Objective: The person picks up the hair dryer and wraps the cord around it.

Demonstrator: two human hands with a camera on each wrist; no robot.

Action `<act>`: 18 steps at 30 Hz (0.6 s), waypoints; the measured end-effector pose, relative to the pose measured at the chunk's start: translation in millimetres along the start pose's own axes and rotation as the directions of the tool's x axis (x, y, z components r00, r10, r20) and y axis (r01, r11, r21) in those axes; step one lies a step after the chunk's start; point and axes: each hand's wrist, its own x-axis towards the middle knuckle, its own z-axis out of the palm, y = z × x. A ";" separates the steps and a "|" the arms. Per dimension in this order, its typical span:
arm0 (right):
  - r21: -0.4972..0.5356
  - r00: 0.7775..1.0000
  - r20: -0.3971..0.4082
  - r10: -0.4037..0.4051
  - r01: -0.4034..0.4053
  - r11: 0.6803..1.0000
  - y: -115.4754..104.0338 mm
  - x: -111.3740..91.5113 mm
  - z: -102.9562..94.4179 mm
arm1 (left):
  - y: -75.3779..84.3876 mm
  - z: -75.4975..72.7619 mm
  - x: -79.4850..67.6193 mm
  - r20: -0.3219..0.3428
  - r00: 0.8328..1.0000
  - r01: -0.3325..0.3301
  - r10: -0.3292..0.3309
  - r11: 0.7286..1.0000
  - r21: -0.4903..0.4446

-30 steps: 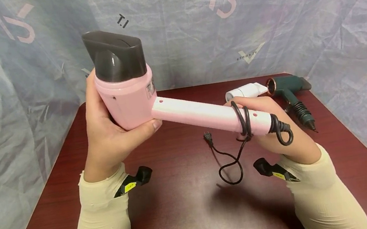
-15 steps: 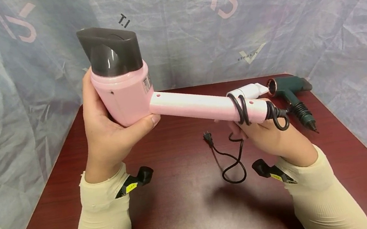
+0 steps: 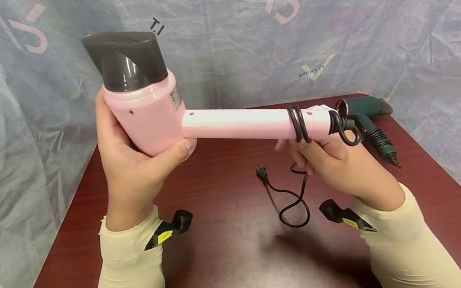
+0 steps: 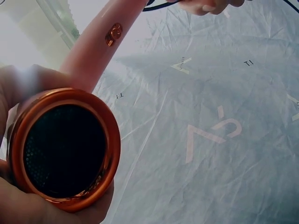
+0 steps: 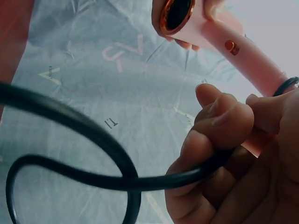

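A pink hair dryer (image 3: 147,121) with a dark nozzle (image 3: 126,62) pointing up is held above the table. My left hand (image 3: 126,176) grips its body, thumb across the near side by the handle joint. Its copper-rimmed rear grille (image 4: 112,140) faces the left wrist camera. The handle (image 3: 237,126) extends right, and a black power cord (image 3: 297,124) is wound round its end. Below that end, my right hand (image 3: 339,163) holds the cord in curled fingers, as the right wrist view shows. The cord's loose part hangs down in a loop, with a two-pin plug (image 3: 262,174).
On the dark red table (image 3: 229,262), a green hair dryer (image 3: 365,110) lies at the back right, cord wrapped round its handle. A white hair dryer beside it is mostly hidden behind the pink handle. A printed grey cloth (image 3: 218,57) hangs behind the table.
The pink hair dryer has shifted up and left, its handle end rising nearer level. My right hand has moved from behind the handle end to below it, now on the cord.
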 end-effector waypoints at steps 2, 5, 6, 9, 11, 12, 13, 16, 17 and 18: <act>-0.025 1.000 0.013 -0.020 0.021 0.999 1.1 0.1 0.3 | 0.4 0.2 0.2 -0.012 1.000 0.002 -0.003 1.000 -0.010; -0.063 1.000 0.009 -0.021 0.021 0.998 1.5 0.2 0.6 | 1.0 0.6 0.7 -0.025 1.000 -0.006 0.005 1.000 -0.015; -0.072 1.000 0.006 -0.007 0.008 0.997 1.3 0.0 0.9 | 1.2 0.7 0.9 -0.026 1.000 -0.010 0.010 1.000 -0.015; -0.086 1.000 -0.006 0.013 -0.014 0.996 1.6 -0.7 2.5 | 1.0 1.5 1.4 -0.030 0.999 -0.024 0.023 1.000 -0.015; -0.102 1.000 -0.012 0.028 -0.029 0.994 2.1 -1.6 4.2 | 0.5 1.7 1.2 -0.034 0.999 -0.029 0.028 0.999 -0.013; -0.120 0.999 -0.015 0.036 -0.037 0.992 2.3 -2.0 5.3 | 0.0 1.9 1.2 -0.038 0.999 -0.030 0.029 0.999 -0.018; -0.139 0.999 -0.018 0.041 -0.043 0.989 2.5 -2.4 6.4 | -0.5 2.1 1.0 -0.040 0.999 -0.031 0.030 0.999 -0.023; -0.185 0.997 -0.005 0.080 -0.079 0.980 1.7 -4.0 9.5 | -2.6 2.4 0.9 -0.064 0.997 -0.042 0.040 0.999 -0.029; -0.199 0.996 0.002 0.088 -0.085 0.976 1.2 -4.3 10.2 | -3.1 2.6 1.0 -0.075 0.996 -0.044 0.041 0.998 -0.034; -0.206 0.996 0.009 0.091 -0.087 0.975 0.6 -4.0 11.3 | -3.7 2.9 1.3 -0.085 0.995 -0.049 0.046 0.998 -0.038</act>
